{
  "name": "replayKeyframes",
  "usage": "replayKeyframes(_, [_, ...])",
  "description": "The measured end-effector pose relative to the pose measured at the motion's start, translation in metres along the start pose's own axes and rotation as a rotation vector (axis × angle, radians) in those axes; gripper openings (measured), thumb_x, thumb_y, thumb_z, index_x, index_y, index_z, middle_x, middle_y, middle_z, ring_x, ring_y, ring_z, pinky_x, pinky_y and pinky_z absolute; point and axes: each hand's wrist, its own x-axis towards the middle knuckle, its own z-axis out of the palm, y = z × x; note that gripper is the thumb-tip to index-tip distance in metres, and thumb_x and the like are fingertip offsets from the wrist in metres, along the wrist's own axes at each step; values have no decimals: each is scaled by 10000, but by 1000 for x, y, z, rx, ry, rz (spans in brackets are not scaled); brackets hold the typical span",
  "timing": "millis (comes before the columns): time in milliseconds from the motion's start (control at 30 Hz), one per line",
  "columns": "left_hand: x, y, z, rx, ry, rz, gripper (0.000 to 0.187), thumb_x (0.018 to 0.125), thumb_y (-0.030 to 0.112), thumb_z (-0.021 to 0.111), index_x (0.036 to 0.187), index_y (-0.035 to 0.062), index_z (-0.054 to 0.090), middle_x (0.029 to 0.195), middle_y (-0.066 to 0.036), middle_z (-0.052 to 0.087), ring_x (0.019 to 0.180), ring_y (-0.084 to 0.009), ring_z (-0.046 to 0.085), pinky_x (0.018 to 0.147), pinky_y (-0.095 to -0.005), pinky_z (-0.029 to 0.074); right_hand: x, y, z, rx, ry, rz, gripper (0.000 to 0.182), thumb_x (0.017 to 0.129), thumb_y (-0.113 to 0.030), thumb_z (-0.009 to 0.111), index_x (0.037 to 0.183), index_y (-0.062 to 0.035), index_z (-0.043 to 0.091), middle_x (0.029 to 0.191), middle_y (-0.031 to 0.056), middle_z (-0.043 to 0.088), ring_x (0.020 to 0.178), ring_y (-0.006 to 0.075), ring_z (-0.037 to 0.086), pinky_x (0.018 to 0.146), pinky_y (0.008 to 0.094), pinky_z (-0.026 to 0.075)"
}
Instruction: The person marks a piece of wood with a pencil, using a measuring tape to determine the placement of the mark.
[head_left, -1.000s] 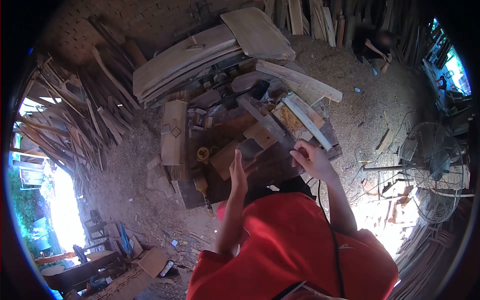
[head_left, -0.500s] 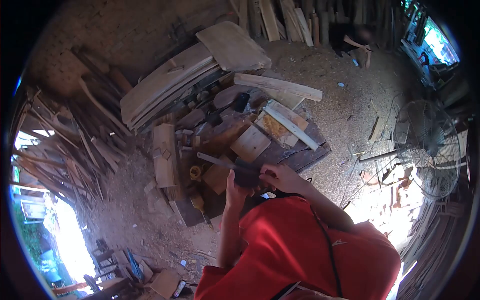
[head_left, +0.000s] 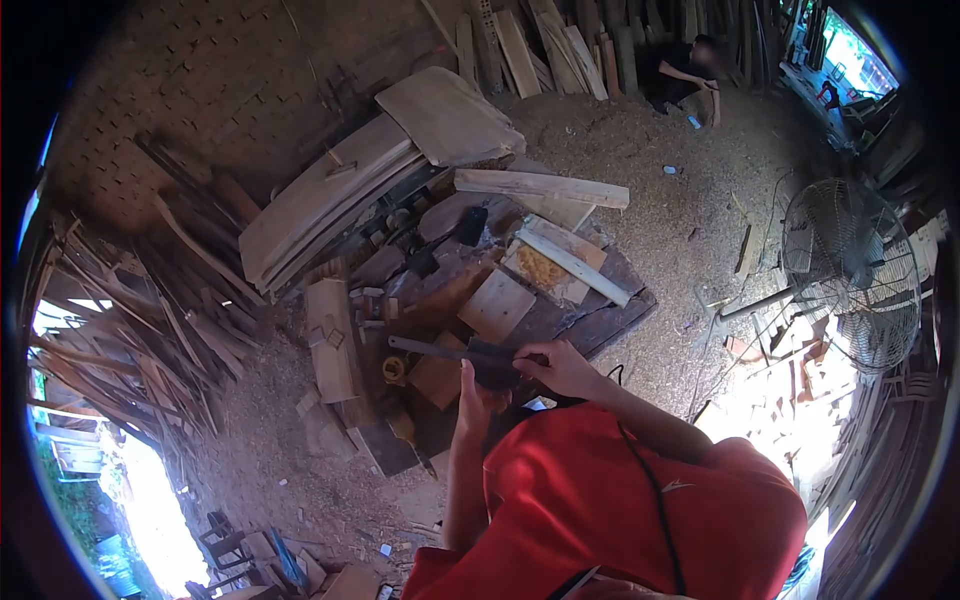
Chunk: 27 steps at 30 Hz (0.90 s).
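Observation:
My left hand (head_left: 474,400) is closed around a dark rectangular piece (head_left: 494,370) in front of my chest, its thumb pointing up along the side. A flat metal strip with a hole in its end, like a steel ruler (head_left: 425,348), sticks out leftward from the dark piece. My right hand (head_left: 562,370) pinches the piece's right edge with bent fingers. What the strip rests on inside the grip is hidden. Just below lie a brown wooden board (head_left: 438,383), a yellow ring-shaped roll (head_left: 395,371) and a tool with a yellowish handle (head_left: 403,428).
The low work table (head_left: 625,290) carries boards and a pale wooden strip (head_left: 572,262). Stacked planks (head_left: 335,195) stand behind it. A large wire-caged fan (head_left: 850,270) is at right. Another person (head_left: 685,75) sits low at the back. Scrap wood (head_left: 130,310) heaps at left.
The view has shifted slightly, so the table and fan appear displaced. Both hands keep hold of the dark piece, and the strip now lies more nearly level.

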Motion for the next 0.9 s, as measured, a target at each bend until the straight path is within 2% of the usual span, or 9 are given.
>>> replayKeyframes(133, [2, -9, -3, 55, 65, 21, 829, 1066, 752, 222, 1110, 70, 692, 846, -39, 706, 652, -146, 629, 523, -278, 418, -2, -22, -3, -33, -49, 143, 210, 1011, -244, 716, 1086, -54, 763, 820, 92, 767, 738, 160, 748, 681, 328, 569])
replayKeyframes(267, [4, -13, -6, 106, 126, 40, 886, 1044, 792, 169, 1089, 74, 687, 831, -33, 693, 630, -147, 605, 533, -281, 423, 0, -10, 5, -34, -10, 68, 213, 1005, -247, 724, 1084, -53, 765, 795, 83, 760, 680, 136, 719, 627, 318, 551])
replayKeyframes(367, [5, -17, -14, 17, 79, 92, 1001, 998, 852, 111, 1143, 31, 665, 859, -87, 708, 616, -193, 616, 536, -320, 439, 1, -12, 7, -7, 2, 25, 210, 1012, -238, 718, 1085, -46, 764, 781, 73, 748, 654, 119, 698, 602, 306, 536])
replayKeyframes(467, [2, -14, -15, -9, -79, 192, 1086, 967, 875, 41, 1158, -14, 636, 859, -128, 700, 621, -229, 609, 557, -343, 444, 4, -6, 9, 83, -24, 65, 212, 1032, -234, 699, 1093, -39, 758, 744, 47, 715, 641, 92, 665, 580, 285, 517])
replayKeyframes(567, [-3, -9, -9, 62, -22, 224, 1132, 957, 867, -21, 1170, -46, 613, 866, -154, 693, 636, -250, 600, 584, -343, 445, 8, 1, 10, 190, -57, 112, 218, 1056, -235, 673, 1104, -37, 748, 712, 16, 671, 635, 68, 632, 564, 268, 501])
replayKeyframes(667, [-6, -3, -8, -70, -160, 257, 998, 1032, 790, 67, 1187, -35, 605, 885, -146, 692, 650, -237, 593, 609, -338, 460, 10, 2, 7, 203, -41, 79, 222, 1072, -237, 647, 1109, -37, 737, 701, -4, 642, 628, 58, 614, 551, 260, 493])
replayKeyframes(767, [4, -20, -11, 87, -25, 282, 792, 1115, 657, 206, 1357, -1, 574, 898, -145, 706, 648, -177, 593, 622, -313, 474, 6, 3, 8, 177, -16, 76, 217, 1076, -226, 630, 1113, -35, 726, 703, -6, 637, 618, 62, 610, 548, 260, 491])
replayKeyframes(867, [-1, -6, 4, 135, 5, 271, 585, 1165, 483, 317, 1348, -7, 578, 882, -131, 698, 659, -147, 598, 613, -298, 474, 7, 7, 8, 181, -10, 63, 201, 1074, -205, 619, 1123, -36, 717, 704, -5, 631, 609, 66, 603, 548, 265, 480])
replayKeyframes(900, [-1, -6, 4, 154, 8, 285, 577, 1169, 472, 313, 1348, -12, 571, 867, -118, 685, 662, -140, 590, 621, -295, 473, 6, 9, 8, 191, -8, 49, 196, 1072, -197, 617, 1129, -37, 715, 705, -3, 630, 603, 69, 600, 547, 268, 475])
